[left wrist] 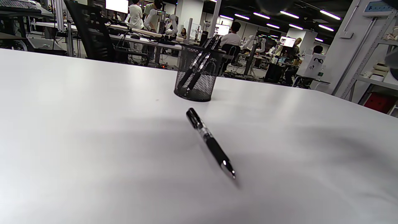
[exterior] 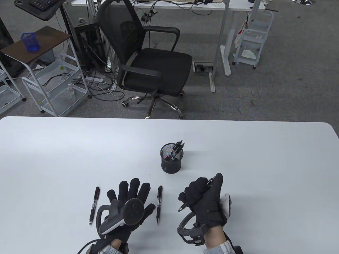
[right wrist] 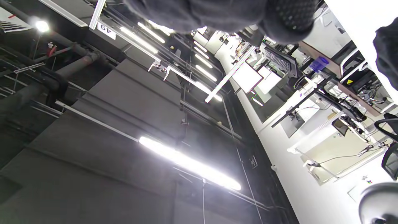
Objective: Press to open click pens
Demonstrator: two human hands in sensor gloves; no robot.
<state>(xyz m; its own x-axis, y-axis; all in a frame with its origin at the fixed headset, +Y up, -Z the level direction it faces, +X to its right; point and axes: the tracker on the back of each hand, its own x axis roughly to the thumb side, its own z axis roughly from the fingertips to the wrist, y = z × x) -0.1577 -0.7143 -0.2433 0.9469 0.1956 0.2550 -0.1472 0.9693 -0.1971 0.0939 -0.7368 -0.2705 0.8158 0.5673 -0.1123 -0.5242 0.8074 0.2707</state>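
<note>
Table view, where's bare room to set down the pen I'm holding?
The table is bare right of the pen cup and right hand, and across its far left. It is crowded around the left hand, flanked by two lying pens.

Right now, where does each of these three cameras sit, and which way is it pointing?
Table view: above, looking down at the table; shows left hand and right hand gripping a pen.
Left wrist view: low over the table, facing the pen cup; no hand visible.
Right wrist view: tilted at the ceiling; gloved fingers on top.
Shared: the pen cup.
</note>
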